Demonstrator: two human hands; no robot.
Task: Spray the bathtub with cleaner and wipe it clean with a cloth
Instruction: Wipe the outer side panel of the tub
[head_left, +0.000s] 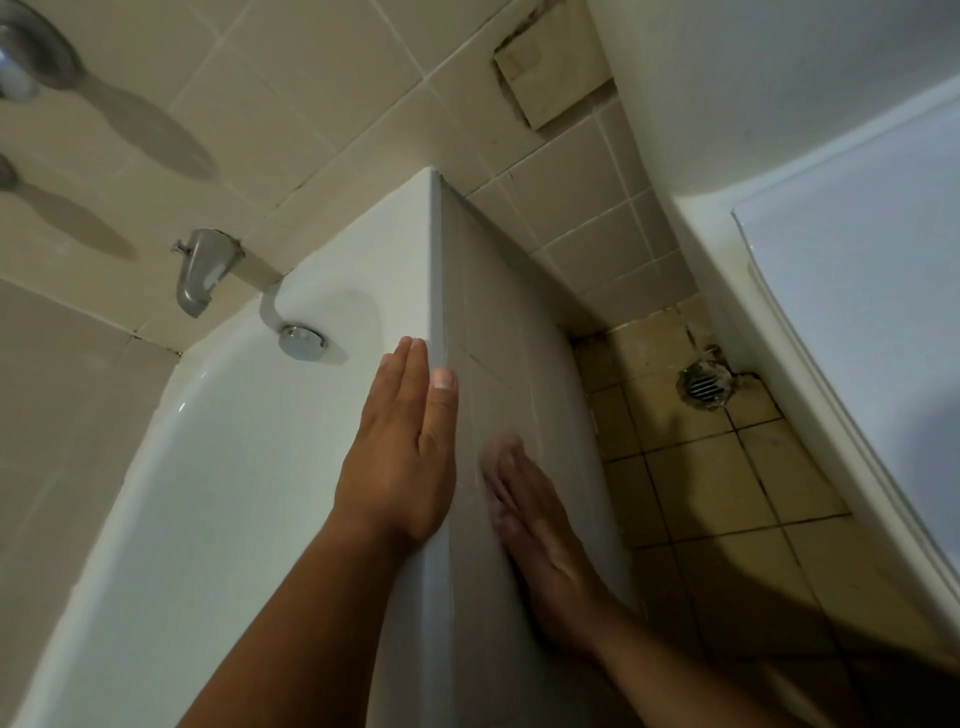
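White glossy enamel bathtub (218, 467) at lower left: fixed, rigid, probably slippery; braced at rim (435, 270), not lifted. Left hand (400, 447) flat on rim, right hand (530, 525) flat against grey tiled side panel (519, 322) (blurred); fingers straight, grasping nothing.

My R hand (540, 530) was blurred against the bathtub (208, 467) outer panel, so I couldn't tell its fingertips apart, & my L hand (400, 467) lay flat on the rim w/ the palm hidden underneath. Both forearms ran off the btm edge, as did the tub's near end. The chrome fitting (21, 57) top L was cut by the frame edge, the white fixture (857, 312) on the R too, & the floor drain (701, 387) was too small for detail.
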